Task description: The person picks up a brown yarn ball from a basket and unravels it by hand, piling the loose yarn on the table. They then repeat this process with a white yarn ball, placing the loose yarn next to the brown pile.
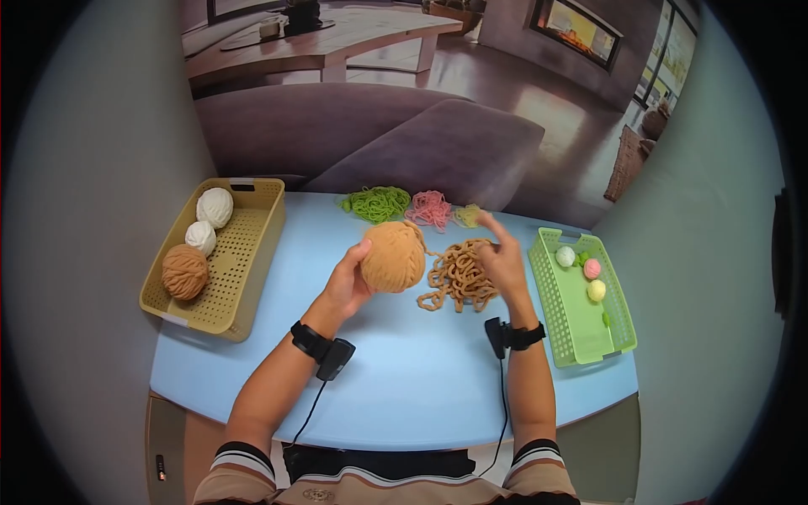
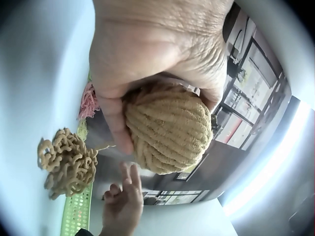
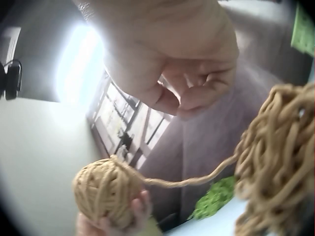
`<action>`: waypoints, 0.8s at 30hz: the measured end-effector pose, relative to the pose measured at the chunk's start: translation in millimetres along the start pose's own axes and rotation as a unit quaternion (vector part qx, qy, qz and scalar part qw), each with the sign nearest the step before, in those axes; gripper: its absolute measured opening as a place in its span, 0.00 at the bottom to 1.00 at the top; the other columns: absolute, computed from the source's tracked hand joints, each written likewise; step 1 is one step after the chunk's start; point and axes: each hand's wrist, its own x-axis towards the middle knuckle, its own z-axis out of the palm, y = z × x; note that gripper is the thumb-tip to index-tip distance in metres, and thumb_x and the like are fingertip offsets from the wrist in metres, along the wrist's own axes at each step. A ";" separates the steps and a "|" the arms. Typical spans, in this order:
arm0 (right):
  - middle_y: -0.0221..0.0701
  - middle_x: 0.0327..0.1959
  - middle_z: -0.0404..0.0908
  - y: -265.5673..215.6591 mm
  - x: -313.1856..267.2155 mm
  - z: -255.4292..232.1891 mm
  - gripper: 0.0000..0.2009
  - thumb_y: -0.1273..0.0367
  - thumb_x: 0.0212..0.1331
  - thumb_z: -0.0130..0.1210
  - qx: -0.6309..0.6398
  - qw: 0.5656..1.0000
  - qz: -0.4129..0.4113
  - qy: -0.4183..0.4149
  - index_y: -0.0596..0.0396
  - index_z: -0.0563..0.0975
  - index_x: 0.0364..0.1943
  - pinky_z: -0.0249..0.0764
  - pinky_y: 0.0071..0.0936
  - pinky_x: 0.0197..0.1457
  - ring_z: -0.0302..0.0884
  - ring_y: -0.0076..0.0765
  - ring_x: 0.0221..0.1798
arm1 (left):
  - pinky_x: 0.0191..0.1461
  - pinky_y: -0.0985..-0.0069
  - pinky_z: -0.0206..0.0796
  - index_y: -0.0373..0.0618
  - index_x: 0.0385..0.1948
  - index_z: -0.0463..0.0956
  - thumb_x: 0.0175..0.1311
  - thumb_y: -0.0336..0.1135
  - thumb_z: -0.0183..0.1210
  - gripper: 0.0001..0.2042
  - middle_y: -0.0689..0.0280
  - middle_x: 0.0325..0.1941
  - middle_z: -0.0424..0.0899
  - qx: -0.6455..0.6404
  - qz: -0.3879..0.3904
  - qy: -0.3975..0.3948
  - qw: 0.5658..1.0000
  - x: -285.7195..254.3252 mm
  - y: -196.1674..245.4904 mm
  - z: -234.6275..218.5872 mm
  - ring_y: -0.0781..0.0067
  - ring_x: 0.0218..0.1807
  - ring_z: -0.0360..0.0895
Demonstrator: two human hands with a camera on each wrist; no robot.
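My left hand (image 1: 347,282) grips a tan ball of yarn (image 1: 393,257) above the table, its fingers spread round the side. From the ball a single strand (image 3: 192,183) runs across to a loose heap of tan yarn (image 1: 465,273) on the table. Over the right side of that heap hovers my right hand (image 1: 505,265), its index finger extended and the others loosely bent. In the right wrist view the strand passes clear of the right hand (image 3: 187,64), and nothing shows between its fingers.
A tan basket (image 1: 244,278) at left holds two white balls and a brown yarn ball (image 1: 184,272). The green basket (image 1: 581,337) at right has several small balls. Green yarn (image 1: 376,204), pink yarn (image 1: 430,209) and pale yellow yarn (image 1: 467,216) lie along the back edge.
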 end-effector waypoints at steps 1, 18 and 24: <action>0.33 0.55 0.83 -33.1 -8.6 12.7 0.26 0.76 0.61 0.53 0.089 0.993 0.055 -0.062 0.59 0.72 0.66 0.77 0.20 0.29 0.78 0.18 0.30 | 0.60 0.55 0.76 0.45 0.70 0.62 0.69 0.59 0.53 0.35 0.58 0.65 0.76 0.011 -0.002 -0.007 1.000 -2.4 -0.2 5.2 0.61 0.64 0.76; 0.32 0.31 0.84 -35.3 -35.8 76.3 0.09 0.72 0.69 0.56 0.033 0.996 -0.060 0.062 0.62 0.82 0.46 0.75 0.23 0.32 0.78 0.22 0.28 | 0.71 0.61 0.64 0.43 0.72 0.58 0.61 0.54 0.68 0.42 0.58 0.68 0.71 0.167 -0.017 -0.046 0.985 -0.8 -0.6 12.1 0.64 0.70 0.69; 0.33 0.29 0.84 -34.2 -33.5 77.1 0.07 0.72 0.69 0.57 -0.015 0.990 -0.105 0.098 0.62 0.81 0.42 0.74 0.24 0.33 0.78 0.24 0.27 | 0.71 0.65 0.64 0.40 0.72 0.57 0.58 0.46 0.70 0.43 0.56 0.67 0.71 0.233 0.033 -0.020 0.972 -1.4 -0.8 23.6 0.64 0.68 0.70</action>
